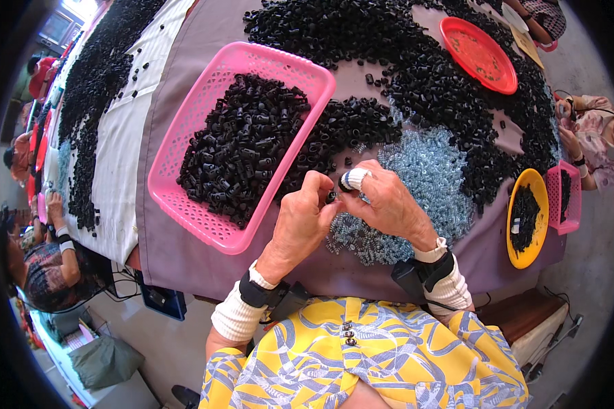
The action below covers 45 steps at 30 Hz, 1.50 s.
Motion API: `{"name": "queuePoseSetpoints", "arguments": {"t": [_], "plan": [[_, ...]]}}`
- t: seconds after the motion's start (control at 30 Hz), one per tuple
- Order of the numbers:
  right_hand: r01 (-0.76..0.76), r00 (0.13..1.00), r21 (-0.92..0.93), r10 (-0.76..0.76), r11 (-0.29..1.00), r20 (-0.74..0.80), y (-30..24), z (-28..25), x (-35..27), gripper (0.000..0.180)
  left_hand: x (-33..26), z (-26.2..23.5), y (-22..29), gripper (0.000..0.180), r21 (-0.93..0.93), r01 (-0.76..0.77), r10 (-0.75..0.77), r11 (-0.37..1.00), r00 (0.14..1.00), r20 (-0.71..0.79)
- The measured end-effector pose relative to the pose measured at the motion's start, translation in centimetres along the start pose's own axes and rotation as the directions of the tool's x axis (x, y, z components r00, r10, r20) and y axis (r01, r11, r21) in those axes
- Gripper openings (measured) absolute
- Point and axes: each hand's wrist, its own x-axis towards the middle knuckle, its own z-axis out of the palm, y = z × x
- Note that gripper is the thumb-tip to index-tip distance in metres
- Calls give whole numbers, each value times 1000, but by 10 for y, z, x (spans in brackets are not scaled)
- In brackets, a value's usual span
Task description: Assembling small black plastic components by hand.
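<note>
My left hand (303, 219) is closed, thumb and forefinger pinching a small black plastic piece (331, 196) that looks like a cord-lock part. Against it, the fingertips of my right hand (391, 206) press together; whatever they hold is too small to make out. White tape wraps one finger of the right hand. Beneath and beyond that hand spreads a heap of small pale-blue coil springs (433, 180). To the left of my hands stands a pink perforated basket (167, 153), partly filled with black plastic pieces (242, 143). More loose black pieces (361, 126) lie just past my fingertips.
A large pile of black pieces (334, 34) covers the table's far side. A red plate (481, 54) lies far right; a yellow plate (540, 225) and small pink basket (572, 217) stand nearer right. Other people work at left and right. The mauve tablecloth (184, 262) ends before me.
</note>
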Motion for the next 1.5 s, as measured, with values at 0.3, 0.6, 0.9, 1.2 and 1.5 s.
{"name": "queuePoseSetpoints", "arguments": {"t": [0.3,0.6,0.9,1.2,1.5], "plan": [[-6,999,-15,7,1000,47,2,-4,0,12,-6,-4,4,22,3,47,-47,999,999,8],[-76,992,35,72,997,104,-2,-4,-5,14,-12,0,6,19,-77,-14,14,997,1000,-8],[-321,920,106,284,941,269,-3,-12,-4,17,-24,2,-4,18,-260,15,3,966,998,68],[-167,980,-456,198,874,20,33,-4,13,13,-19,-5,-7,15,-578,239,-263,780,964,43],[1,997,-400,32,917,77,45,-2,14,15,-8,-4,-6,15,-711,294,-308,638,944,114]]}}
